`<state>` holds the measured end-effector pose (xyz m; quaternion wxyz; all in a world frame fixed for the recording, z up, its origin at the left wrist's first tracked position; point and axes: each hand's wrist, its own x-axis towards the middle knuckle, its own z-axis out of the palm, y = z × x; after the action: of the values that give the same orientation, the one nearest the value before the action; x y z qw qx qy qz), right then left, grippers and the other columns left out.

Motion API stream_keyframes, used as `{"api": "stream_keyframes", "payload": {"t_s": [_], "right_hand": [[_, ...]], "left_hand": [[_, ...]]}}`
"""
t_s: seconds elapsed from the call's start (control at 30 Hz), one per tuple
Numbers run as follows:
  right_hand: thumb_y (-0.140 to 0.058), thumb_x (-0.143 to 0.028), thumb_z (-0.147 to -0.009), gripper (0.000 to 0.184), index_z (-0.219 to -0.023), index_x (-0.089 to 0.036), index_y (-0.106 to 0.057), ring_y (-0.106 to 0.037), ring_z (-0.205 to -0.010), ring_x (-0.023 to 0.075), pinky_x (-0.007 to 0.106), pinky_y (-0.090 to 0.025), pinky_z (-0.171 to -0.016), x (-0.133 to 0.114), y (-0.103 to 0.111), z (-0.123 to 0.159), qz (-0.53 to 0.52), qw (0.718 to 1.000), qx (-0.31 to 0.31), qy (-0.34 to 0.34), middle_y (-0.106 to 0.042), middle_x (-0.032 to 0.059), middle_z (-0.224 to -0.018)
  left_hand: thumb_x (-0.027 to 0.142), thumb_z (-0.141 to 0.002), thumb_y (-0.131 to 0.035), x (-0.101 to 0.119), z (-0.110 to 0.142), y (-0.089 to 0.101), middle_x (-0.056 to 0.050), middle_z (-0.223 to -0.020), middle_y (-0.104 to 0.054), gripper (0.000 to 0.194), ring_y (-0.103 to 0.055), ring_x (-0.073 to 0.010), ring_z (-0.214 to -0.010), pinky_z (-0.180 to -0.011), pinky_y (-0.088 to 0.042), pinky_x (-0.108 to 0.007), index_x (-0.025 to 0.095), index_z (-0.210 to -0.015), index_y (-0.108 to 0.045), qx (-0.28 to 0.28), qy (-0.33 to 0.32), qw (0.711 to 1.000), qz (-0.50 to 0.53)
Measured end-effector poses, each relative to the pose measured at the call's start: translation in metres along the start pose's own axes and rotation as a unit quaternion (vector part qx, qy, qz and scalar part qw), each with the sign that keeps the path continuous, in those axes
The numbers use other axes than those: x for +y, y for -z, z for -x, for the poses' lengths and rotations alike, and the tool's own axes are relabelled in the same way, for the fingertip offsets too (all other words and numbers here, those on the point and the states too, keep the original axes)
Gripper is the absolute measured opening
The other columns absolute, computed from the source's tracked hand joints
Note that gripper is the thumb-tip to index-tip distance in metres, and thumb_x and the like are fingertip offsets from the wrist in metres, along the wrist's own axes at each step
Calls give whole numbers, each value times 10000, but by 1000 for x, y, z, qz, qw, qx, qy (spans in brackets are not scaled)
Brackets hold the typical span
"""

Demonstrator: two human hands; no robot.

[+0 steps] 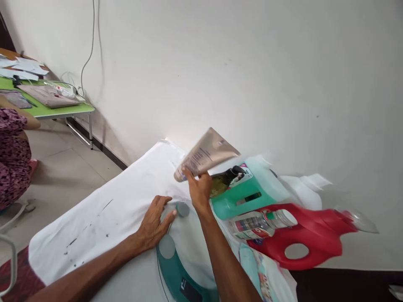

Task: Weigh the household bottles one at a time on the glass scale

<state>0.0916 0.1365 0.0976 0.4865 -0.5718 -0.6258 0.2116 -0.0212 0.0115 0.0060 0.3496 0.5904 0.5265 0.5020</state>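
My right hand (200,188) is closed round the narrow cap end of a beige squeeze tube (209,153), which is tilted up in front of the wall. My left hand (156,221) lies low on the white cloth (126,209), its thumb and fingers apart. Its thumb reaches the edge of a teal glass digital scale (176,266) with grey round pads and a dark display. Part of the scale is hidden under my right forearm. Just right of my right hand lies a dark pump bottle (220,183).
On the right are a green jug (234,199), a clear bottle (252,225), a red detergent jug (315,237), a white bottle (302,188) and a printed plastic packet (258,268). A person in patterned clothes (14,155) is by a green table (47,111) on the left.
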Motion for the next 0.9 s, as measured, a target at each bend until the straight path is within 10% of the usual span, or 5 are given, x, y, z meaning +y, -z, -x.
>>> {"api": "stream_keyframes", "payload": {"t_s": [0.17,0.37,0.7,0.9], "right_hand": [[-730,-390,-746,284,-954,-210,-660,-706,-1022,309,408,-522,-928,25,-88,-101,17,998,32,-51,-778,141,-1057],[-722,-335,-784,295,-1003,-193,-585,-643,-1194,351,428,-463,-1022,59,-133,-168,32,992,57,-108,-719,199,-1176],[-744,-320,-807,392,-1117,-190,-543,-613,-1243,331,453,-447,-1084,71,-130,-178,35,993,21,-115,-684,180,-1247],[-771,-309,-752,625,-1291,-146,-500,-531,-1353,375,540,-408,-1149,36,-89,-124,19,998,9,-52,-586,243,-1405]], "left_hand": [[406,-1079,-472,6,0,-4,-112,-1298,-601,351,-604,-268,-1237,-1090,-525,-486,253,-1388,-535,-34,-28,999,-4],[384,-1069,-496,8,-2,-8,-145,-1401,-540,423,-540,-294,-1334,-1161,-478,-533,233,-1463,-469,-88,4,996,-30],[404,-1063,-509,5,-4,-8,-130,-1384,-567,406,-571,-293,-1314,-1122,-514,-503,251,-1438,-512,-74,-13,996,-55],[435,-1081,-471,0,-2,-8,-119,-1359,-583,384,-594,-282,-1290,-1100,-522,-494,253,-1414,-533,-56,-33,996,-64]]}}
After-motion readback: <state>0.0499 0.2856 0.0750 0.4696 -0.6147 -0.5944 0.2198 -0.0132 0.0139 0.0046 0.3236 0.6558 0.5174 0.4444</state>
